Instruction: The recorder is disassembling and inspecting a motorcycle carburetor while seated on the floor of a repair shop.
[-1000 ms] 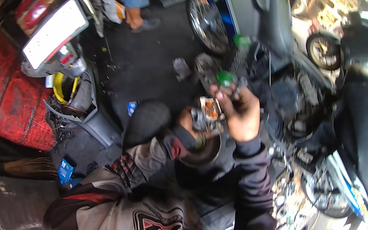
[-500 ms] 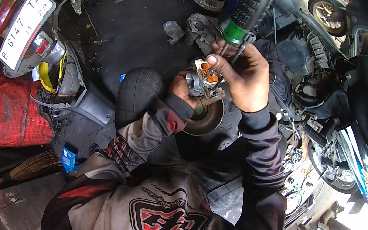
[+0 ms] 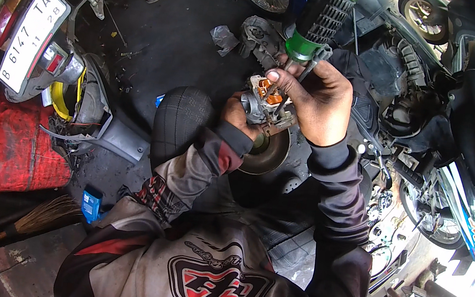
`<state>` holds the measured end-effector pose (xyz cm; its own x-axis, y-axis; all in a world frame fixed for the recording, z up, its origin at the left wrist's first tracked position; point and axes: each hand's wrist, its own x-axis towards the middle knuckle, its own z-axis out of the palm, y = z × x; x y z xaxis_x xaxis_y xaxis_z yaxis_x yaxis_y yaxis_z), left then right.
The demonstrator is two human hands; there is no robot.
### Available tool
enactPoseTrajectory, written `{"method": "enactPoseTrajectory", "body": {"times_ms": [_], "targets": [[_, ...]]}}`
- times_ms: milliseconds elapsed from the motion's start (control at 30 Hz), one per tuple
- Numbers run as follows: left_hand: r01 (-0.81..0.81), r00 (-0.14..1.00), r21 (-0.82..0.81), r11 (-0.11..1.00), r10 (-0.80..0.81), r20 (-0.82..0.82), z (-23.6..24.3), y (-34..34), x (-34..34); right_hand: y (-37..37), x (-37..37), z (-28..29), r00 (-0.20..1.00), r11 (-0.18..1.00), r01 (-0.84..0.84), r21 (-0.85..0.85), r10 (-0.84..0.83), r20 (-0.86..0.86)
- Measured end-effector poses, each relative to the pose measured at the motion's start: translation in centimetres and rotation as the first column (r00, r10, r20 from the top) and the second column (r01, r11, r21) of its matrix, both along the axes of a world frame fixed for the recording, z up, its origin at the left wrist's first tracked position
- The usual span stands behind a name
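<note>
The left hand (image 3: 235, 113) is closed around a small metal carburetor (image 3: 262, 100) with an orange part inside it, holding it up above a round brown metal dish (image 3: 267, 153). The right hand (image 3: 317, 102) grips a screwdriver (image 3: 319, 20) with a black and green handle; its fingers wrap the shaft just below the handle, and the tip goes down into the carburetor, though the exact spot it touches is hidden by the fingers.

Left of the carburetor a black tyre (image 3: 181, 119) lies on the dark floor (image 3: 168, 35). Further left stands the tail of a scooter (image 3: 50, 55), with a red drum (image 3: 2, 140) below it. Right of the carburetor is 1 more motorcycle (image 3: 470, 132), stripped of panels.

The part is held in the air by 1 hand only, so a hard push on the tool could make the tip slip off and jab the left palm. A loosened small screw could also drop to the cluttered floor and be hard to find.
</note>
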<state>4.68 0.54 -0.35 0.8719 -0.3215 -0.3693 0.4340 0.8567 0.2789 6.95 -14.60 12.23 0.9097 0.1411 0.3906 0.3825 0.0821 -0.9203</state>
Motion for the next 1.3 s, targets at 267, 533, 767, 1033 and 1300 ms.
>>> {"method": "enactPoseTrajectory", "body": {"times_ms": [267, 533, 767, 1033, 1300], "targets": [[-0.019, 0.987, -0.027, 0.999, 0.014, -0.157, -0.2, -0.4, 0.8, 0.2, -0.7, 0.7, 0.996, 0.990, -0.092, 0.105, 0.094, -0.007], [-0.059, 0.995, 0.032, 0.998, 0.061, -0.082, 0.2, -0.8, 0.5, 0.5, -1.5, 1.7, 0.987, 0.967, -0.112, 0.230, 0.134, -0.084], [-0.150, 0.983, 0.021, 0.989, 0.151, -0.105, -1.5, -1.0, 1.4, 1.1, -1.7, 1.8, 0.984, 0.820, -0.172, 0.546, 0.118, 0.133], [-0.333, 0.871, 0.212, 0.919, 0.386, -0.305, -1.8, -0.5, 1.9, -2.6, -3.6, 9.4, 0.944, 0.888, 0.294, 0.354, -0.327, 0.036], [-0.425, 0.805, 0.240, 0.872, 0.486, -0.340, -0.6, 0.0, 2.1, 0.1, -9.5, 7.4, 0.878, 0.797, 0.471, -0.379, -0.467, 0.108]]}}
